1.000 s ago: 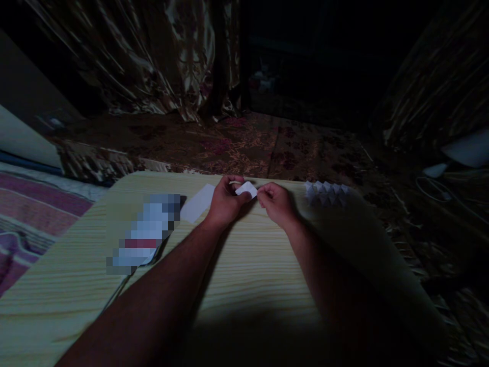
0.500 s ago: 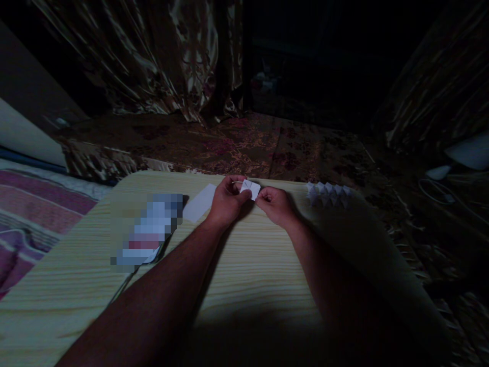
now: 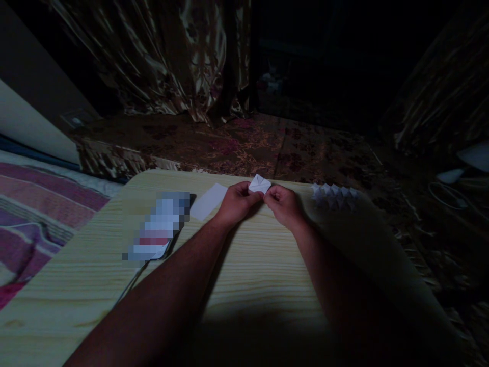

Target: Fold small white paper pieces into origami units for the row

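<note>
Both hands pinched a small folded paper between them, the left hand and right hand closed on its edges above the tabletop. A row of folded paper pieces lay just right of the right hand; a flat paper slip lay left of the left.

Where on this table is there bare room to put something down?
Bare wood lies between the left forearm and right forearm, and at the near left corner of the table. The far edge is crowded: white slip, folded paper held by left hand and right hand, row of folded pieces.
</note>
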The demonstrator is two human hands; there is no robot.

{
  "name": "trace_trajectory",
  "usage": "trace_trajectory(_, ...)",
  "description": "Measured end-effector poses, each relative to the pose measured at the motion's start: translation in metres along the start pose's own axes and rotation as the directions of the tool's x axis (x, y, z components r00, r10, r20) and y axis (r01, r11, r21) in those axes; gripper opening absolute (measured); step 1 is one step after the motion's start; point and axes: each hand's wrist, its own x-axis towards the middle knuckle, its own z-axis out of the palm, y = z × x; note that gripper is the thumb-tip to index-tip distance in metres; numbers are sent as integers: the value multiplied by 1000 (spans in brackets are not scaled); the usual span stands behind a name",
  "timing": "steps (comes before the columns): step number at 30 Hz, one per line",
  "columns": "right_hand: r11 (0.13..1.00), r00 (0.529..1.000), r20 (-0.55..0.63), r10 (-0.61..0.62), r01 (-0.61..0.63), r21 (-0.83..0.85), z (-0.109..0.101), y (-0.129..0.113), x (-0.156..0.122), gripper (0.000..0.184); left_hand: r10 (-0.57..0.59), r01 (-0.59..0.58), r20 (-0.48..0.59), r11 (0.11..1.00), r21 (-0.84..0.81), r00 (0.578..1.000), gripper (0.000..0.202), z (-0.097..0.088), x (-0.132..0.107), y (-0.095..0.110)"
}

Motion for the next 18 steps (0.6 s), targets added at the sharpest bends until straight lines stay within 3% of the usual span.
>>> trace_trajectory(18,993,997,-14,78,-76,95,-2,-4,-1,16,12,-15,62,999,45,998,26,4,-4,4)
